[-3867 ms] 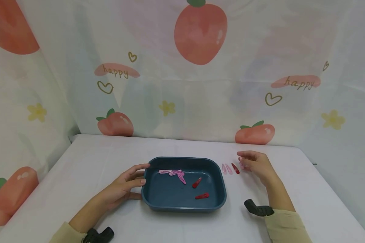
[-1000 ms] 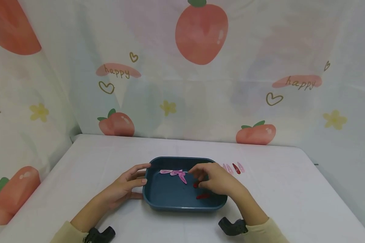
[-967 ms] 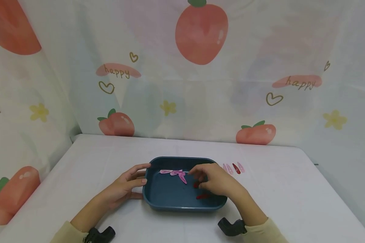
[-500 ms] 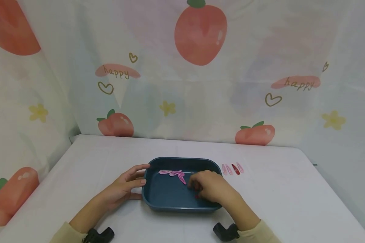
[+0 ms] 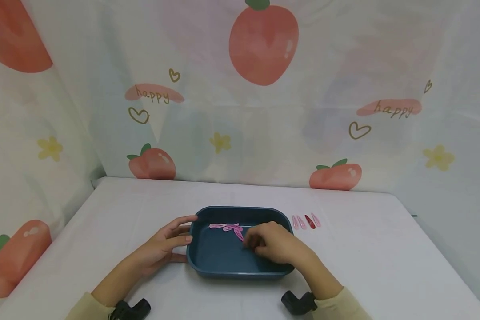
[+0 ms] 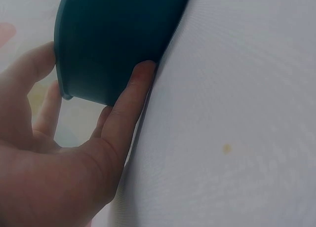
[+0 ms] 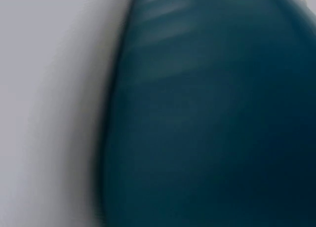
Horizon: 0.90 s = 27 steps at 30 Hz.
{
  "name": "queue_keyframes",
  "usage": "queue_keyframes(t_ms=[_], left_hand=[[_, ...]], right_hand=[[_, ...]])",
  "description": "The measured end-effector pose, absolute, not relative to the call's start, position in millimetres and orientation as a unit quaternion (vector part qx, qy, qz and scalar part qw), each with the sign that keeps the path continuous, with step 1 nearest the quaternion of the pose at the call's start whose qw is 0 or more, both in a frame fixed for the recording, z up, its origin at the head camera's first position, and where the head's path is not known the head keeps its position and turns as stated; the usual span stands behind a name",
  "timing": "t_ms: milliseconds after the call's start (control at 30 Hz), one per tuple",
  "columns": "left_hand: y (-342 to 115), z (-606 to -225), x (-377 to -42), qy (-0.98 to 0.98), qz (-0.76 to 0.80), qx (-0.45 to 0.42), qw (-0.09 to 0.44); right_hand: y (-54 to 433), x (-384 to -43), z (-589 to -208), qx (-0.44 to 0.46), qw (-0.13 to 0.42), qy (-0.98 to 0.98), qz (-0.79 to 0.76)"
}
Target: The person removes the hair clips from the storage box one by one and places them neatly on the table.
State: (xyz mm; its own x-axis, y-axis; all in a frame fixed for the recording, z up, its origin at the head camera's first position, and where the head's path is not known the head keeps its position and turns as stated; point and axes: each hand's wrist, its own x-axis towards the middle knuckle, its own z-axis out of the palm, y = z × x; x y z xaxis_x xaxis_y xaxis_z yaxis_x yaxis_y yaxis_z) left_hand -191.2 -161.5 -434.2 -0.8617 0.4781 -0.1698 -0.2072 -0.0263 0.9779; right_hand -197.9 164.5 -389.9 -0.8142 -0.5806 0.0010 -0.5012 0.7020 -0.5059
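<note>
A dark blue rectangular tray [image 5: 220, 260] sits on the white table. My left hand [image 5: 162, 246] touches its left side with fingers fairly straight; in the left wrist view, the left hand [image 6: 74, 158] has fingertips against the rim and outer wall. My right hand [image 5: 274, 244] reaches into the right half of the tray, fingers bent downward. Its fingertips and anything between them are hidden. Pink snap hair clips [image 5: 232, 228] lie together in the tray's upper middle, left of that hand. In the right wrist view, only the blurred tray [image 7: 187, 128] shows.
Right of the tray, a row on the table [image 5: 376, 253] holds pink hair clips [image 5: 302, 222] and one red hair clip [image 5: 310, 222]. A fruit-print cloth [image 5: 264, 129] hangs behind the table's back edge.
My right hand placed a pink hair clip at the row's right end and moved left into the tray. The two red clips seen there earlier are out of sight. The left hand stays.
</note>
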Motion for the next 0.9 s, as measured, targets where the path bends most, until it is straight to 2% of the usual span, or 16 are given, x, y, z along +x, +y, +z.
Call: queue_keyframes(t_ms=[233,500,900], left_hand=[[-160.1,-433.5,-191.9,0.658,0.707,0.102,0.240],[-160.2,-433.5,-191.3,0.656,0.708,0.101,0.242],[-162.0,-434.2,-190.2,0.655,0.709,0.100,0.242]], right_hand=[[170.5,-204.3,-386.0,-0.276,0.064,0.885,-0.370],[178.0,-207.8,-377.3,-0.245,0.117,0.797,-0.540],[187.3,-209.8,-372.1,-0.227,0.098,0.795,-0.554]])
